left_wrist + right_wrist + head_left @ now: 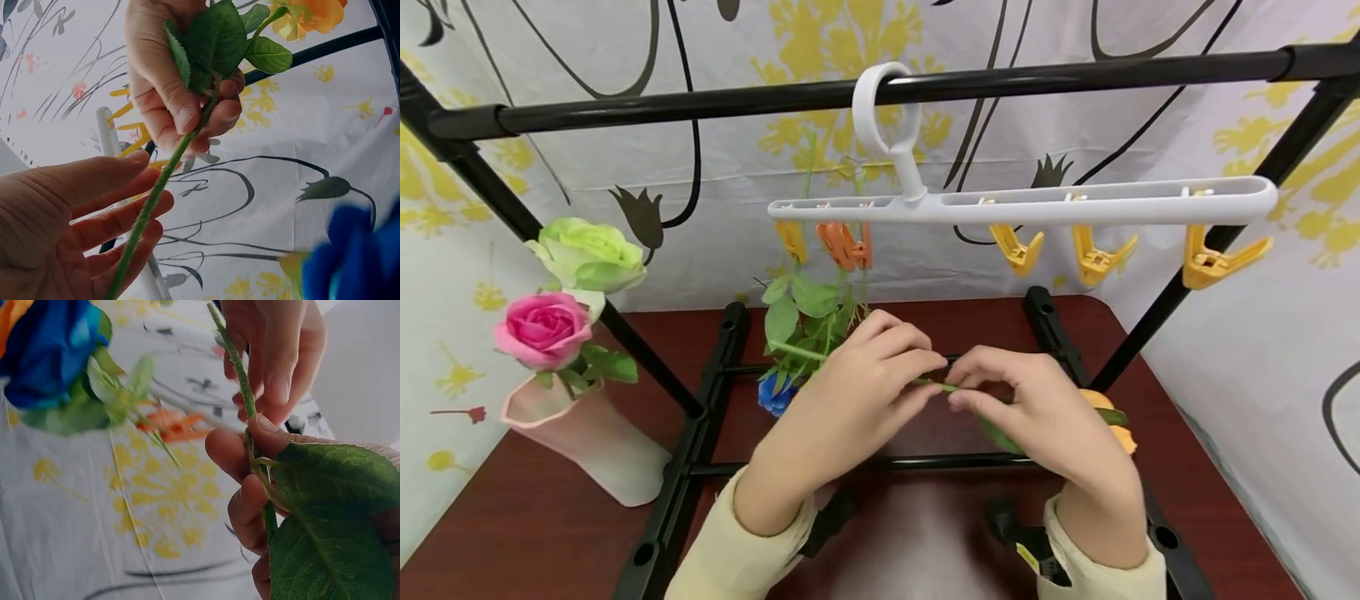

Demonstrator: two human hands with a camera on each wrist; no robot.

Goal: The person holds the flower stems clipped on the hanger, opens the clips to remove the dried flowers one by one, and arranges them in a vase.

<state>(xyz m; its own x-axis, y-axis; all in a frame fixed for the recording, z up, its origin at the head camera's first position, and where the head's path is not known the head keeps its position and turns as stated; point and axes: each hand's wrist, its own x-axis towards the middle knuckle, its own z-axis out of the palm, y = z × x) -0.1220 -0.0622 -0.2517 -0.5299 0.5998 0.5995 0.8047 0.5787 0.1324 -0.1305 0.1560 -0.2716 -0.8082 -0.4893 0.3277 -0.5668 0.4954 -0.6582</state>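
Backing everything: a patterned sheet (pixel 730 242); below it, a glossy dark-red table (pixel 497 533) carrying a black rack (pixel 677 107), white hanger (pixel 1097 202) on its top bar. Right hand (pixel 1037 400) pinches the orange flower (pixel 315 15) by its stem (pixel 153 194), next to the leaves (pixel 331 550), below the hanger; left hand (pixel 865 375) is relaxed, fingers parted by the stem, contact unclear. I'd pinch lightly, hold the stem straight, fold no leaves under the thumb.

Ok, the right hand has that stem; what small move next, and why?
Probably raise the stem toward the innermost yellow clip on the right of the hanger: that clip looks empty, the right hand pinches the stem near its leaves, and the left hand looks relaxed along it.
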